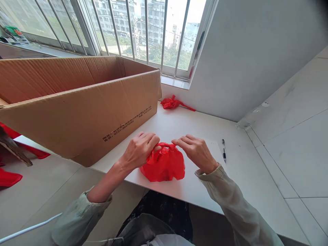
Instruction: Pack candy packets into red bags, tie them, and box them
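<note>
A red plastic bag (166, 165) rests near the front edge of the white table (205, 126), its top gathered and twisted between my two hands. My left hand (140, 148) is closed on the upper left part of the bag. On the other side, my right hand (196, 150) pinches the bag's upper right end. Whatever the bag contains is hidden by the red plastic.
A large open cardboard box (84, 119) stands at the left, reaching past the table edge. Another crumpled red bag (170, 102) lies by the wall. A black pen (223, 150) lies to the right. Behind is a barred window (146, 34).
</note>
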`<state>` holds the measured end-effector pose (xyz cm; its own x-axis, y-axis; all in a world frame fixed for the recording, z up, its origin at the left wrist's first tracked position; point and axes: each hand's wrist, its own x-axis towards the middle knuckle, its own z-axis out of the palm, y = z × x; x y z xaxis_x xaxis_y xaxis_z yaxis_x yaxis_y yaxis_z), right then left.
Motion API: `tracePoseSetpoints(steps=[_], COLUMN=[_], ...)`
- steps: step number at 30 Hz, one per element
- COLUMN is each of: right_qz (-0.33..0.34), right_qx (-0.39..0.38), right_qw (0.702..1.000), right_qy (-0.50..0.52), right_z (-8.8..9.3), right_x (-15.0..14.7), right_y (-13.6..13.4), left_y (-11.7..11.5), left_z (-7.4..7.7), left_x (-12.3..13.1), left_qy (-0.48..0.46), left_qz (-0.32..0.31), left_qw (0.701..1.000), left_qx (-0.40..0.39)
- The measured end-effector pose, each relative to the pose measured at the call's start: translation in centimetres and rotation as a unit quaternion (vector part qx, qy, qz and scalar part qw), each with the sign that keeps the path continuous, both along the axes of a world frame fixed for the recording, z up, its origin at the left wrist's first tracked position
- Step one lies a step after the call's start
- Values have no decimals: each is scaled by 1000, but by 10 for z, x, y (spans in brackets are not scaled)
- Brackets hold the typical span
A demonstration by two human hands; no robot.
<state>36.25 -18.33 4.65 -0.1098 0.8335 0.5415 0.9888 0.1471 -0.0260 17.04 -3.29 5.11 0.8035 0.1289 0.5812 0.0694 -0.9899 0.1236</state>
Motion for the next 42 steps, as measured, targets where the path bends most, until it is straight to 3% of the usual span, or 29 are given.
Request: tracePoseSetpoints(steps=[4,8,12,14,16,17,18,20,22,23,25,28,35,42], right_qz=[-33,-36,-55,-53,-26,0,33,109,165,180,185,171,129,115], right_qx=[-22,-45,-50,-51,-61,-62,-58,-55,-62,-70,-72,-51,-36,-25], right_qw=[997,991,981,977,951,918,864,712,585,543,500,485,472,486], right_qy=[69,121,177,201,302,393,500,691,792,817,843,856,872,866], right_z=[-45,-85,-81,-69,-59,-56,-54,-53,-54,-55,-57,-60,-74,-65], right_x=[25,39,40,38,31,25,18,2,-13,-18,-24,-23,-22,-21], right_y=[-18,-31,-25,-18,-12,-8,-4,6,17,23,33,41,39,38], left_y=[14,20,13,7,0,-3,-6,-12,-16,-17,-18,-18,-17,-12], left_z=[-34,-62,-50,-40,-36,-36,-39,-45,-51,-52,-52,-52,-61,-60], left_x=[-38,-68,-65,-56,-46,-41,-35,-24,-13,-9,-3,-2,-14,-13], left_qy=[36,84,94,74,42,23,5,-30,-59,-71,-102,-160,-193,-175], left_qz=[39,28,39,45,34,21,4,-34,-65,-77,-94,-103,-96,-149], left_qw=[997,985,960,929,882,856,829,768,701,670,624,596,600,602], left_qx=[-50,-151,-262,-361,-469,-516,-559,-639,-708,-735,-769,-780,-771,-765])
